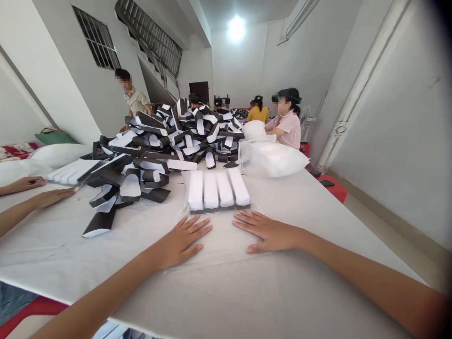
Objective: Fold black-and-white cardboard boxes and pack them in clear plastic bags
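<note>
A clear plastic bag lies flat on the white-covered table in front of me. In its far end sits a row of several white, box-like pieces with black edges, side by side. My left hand rests palm down on the bag's left side, fingers spread and holding nothing. On the right side of the bag, my right hand is also laid flat with its fingers apart. Both hands are just short of the white pieces, with a gap between the two.
A large heap of black-and-white folded card pieces covers the table's middle. Right of it lie stuffed clear bags. A co-worker's hands are at the left, by another filled bag. A person in pink sits at the right.
</note>
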A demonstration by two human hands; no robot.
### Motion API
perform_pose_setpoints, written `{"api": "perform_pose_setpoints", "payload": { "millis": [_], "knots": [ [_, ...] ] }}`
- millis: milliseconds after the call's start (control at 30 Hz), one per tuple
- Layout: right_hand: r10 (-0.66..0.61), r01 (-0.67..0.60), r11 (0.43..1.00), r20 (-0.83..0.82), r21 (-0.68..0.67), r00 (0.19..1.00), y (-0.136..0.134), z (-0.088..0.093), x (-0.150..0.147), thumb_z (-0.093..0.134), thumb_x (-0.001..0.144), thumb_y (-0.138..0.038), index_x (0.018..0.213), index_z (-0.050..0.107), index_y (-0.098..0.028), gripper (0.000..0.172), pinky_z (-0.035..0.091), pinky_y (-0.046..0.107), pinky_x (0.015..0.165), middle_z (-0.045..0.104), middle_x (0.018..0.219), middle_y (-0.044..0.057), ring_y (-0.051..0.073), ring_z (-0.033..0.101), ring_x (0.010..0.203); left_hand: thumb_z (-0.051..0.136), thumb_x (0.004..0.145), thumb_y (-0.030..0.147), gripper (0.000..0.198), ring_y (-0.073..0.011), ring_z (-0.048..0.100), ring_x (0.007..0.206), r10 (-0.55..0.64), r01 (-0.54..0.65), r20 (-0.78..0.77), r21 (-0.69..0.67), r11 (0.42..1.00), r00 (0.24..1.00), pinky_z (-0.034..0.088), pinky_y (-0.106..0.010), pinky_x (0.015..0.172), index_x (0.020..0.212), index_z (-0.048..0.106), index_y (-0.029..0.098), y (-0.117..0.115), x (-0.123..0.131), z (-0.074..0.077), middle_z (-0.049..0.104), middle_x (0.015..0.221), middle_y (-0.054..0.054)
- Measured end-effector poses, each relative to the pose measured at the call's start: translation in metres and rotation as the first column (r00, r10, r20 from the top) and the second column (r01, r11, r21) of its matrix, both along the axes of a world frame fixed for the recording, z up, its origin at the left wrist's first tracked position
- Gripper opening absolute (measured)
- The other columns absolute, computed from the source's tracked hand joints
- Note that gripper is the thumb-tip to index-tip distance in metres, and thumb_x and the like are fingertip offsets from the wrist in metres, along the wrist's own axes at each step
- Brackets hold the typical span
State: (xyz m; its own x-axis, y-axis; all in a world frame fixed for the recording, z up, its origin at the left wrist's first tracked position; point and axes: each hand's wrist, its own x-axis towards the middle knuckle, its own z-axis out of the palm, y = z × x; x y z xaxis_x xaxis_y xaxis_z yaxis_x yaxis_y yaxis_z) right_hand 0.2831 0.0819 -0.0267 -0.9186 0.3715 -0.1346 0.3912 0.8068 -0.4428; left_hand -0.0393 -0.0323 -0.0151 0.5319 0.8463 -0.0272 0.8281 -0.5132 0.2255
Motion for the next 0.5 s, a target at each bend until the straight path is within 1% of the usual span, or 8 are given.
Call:
{"api": "perform_pose_setpoints", "payload": {
  "millis": [67, 100, 167, 233, 300, 333, 400, 500],
  "knots": [
    [0.001, -0.001, 1.000, 0.003, -0.007, 1.000, -0.002, 0.001, 0.013, 0.055, 0.084, -0.065, 0.153, 0.013, -0.034, 0.086, -0.001, 0.052, 0.119, 0.005, 0.162, 0.001, 0.030, -0.001, 0.147, 0.035, 0.100, 0.045, 0.053, -0.0281, 0.011, 0.147, 0.013, -0.013, -0.003, -0.010, 1.000, 1.000, 0.008, -0.054, 0.118, 0.150, 0.020, 0.039, -0.009, -0.010, 0.005, 0.021, 0.158, 0.003],
    [-0.007, 0.007, 1.000, 0.003, -0.010, 1.000, -0.002, 0.002, 0.021, 0.055, 0.085, -0.064, 0.152, 0.014, -0.035, 0.084, 0.000, 0.052, 0.119, 0.007, 0.162, 0.000, 0.031, 0.000, 0.147, 0.035, 0.100, 0.044, 0.053, -0.0272, 0.012, 0.147, 0.025, -0.025, -0.004, -0.019, 0.999, 1.000, 0.008, -0.053, 0.118, 0.150, 0.020, 0.039, -0.014, -0.016, 0.008, 0.022, 0.158, 0.003],
    [-0.059, 0.059, 0.998, -0.013, -0.013, 0.998, -0.003, 0.003, 0.042, 0.049, 0.091, -0.059, 0.152, 0.019, -0.037, 0.071, 0.006, 0.053, 0.119, 0.015, 0.161, -0.002, 0.030, 0.007, 0.147, 0.035, 0.100, 0.043, 0.050, -0.0246, 0.016, 0.146, 0.074, -0.074, 0.012, -0.032, 0.997, 0.997, 0.011, -0.050, 0.118, 0.149, 0.025, 0.039, -0.026, -0.031, 0.012, 0.026, 0.157, 0.004],
    [-0.154, 0.155, 0.988, -0.054, 0.009, 0.987, -0.001, 0.004, 0.063, 0.039, 0.097, -0.051, 0.151, 0.023, -0.037, 0.058, 0.016, 0.051, 0.119, 0.023, 0.159, -0.003, 0.027, 0.017, 0.146, 0.035, 0.100, 0.041, 0.047, -0.0230, 0.024, 0.144, 0.153, -0.150, 0.054, -0.057, 0.987, 0.987, 0.018, -0.046, 0.118, 0.147, 0.031, 0.040, -0.038, -0.050, 0.017, 0.030, 0.155, 0.005],
    [-0.238, 0.243, 0.969, -0.085, 0.047, 0.967, 0.002, 0.004, 0.082, 0.036, 0.099, -0.045, 0.151, 0.023, -0.038, 0.054, 0.023, 0.048, 0.118, 0.026, 0.158, -0.003, 0.027, 0.023, 0.145, 0.040, 0.097, 0.040, 0.048, -0.0245, 0.031, 0.142, 0.245, -0.236, 0.078, -0.101, 0.966, 0.967, 0.028, -0.045, 0.115, 0.145, 0.035, 0.041, -0.046, -0.071, 0.021, 0.031, 0.154, 0.005],
    [-0.269, 0.274, 0.960, -0.083, 0.057, 0.959, 0.004, 0.004, 0.089, 0.037, 0.098, -0.044, 0.151, 0.022, -0.038, 0.056, 0.024, 0.048, 0.118, 0.024, 0.159, -0.003, 0.027, 0.024, 0.144, 0.045, 0.095, 0.040, 0.051, -0.0264, 0.034, 0.140, 0.282, -0.273, 0.070, -0.125, 0.954, 0.957, 0.033, -0.045, 0.112, 0.145, 0.035, 0.042, -0.049, -0.081, 0.023, 0.030, 0.155, 0.005],
    [-0.318, 0.320, 0.947, -0.037, 0.039, 0.947, 0.006, 0.004, 0.098, 0.041, 0.096, -0.046, 0.152, 0.016, -0.038, 0.062, 0.024, 0.049, 0.117, 0.016, 0.160, -0.004, 0.030, 0.020, 0.145, 0.052, 0.091, 0.042, 0.061, -0.0305, 0.037, 0.138, 0.330, -0.321, 0.023, -0.170, 0.932, 0.944, 0.041, -0.045, 0.106, 0.147, 0.029, 0.042, -0.052, -0.096, 0.023, 0.025, 0.157, 0.003],
    [-0.383, 0.384, 0.923, 0.054, -0.020, 0.922, 0.006, 0.003, 0.096, 0.045, 0.092, -0.056, 0.153, 0.007, -0.038, 0.074, 0.022, 0.053, 0.116, 0.005, 0.162, -0.003, 0.034, 0.010, 0.146, 0.052, 0.089, 0.049, 0.071, -0.0331, 0.035, 0.139, 0.402, -0.405, -0.058, -0.187, 0.895, 0.914, 0.045, -0.044, 0.102, 0.151, 0.018, 0.041, -0.052, -0.100, 0.015, 0.018, 0.159, 0.001]
  ]
}}
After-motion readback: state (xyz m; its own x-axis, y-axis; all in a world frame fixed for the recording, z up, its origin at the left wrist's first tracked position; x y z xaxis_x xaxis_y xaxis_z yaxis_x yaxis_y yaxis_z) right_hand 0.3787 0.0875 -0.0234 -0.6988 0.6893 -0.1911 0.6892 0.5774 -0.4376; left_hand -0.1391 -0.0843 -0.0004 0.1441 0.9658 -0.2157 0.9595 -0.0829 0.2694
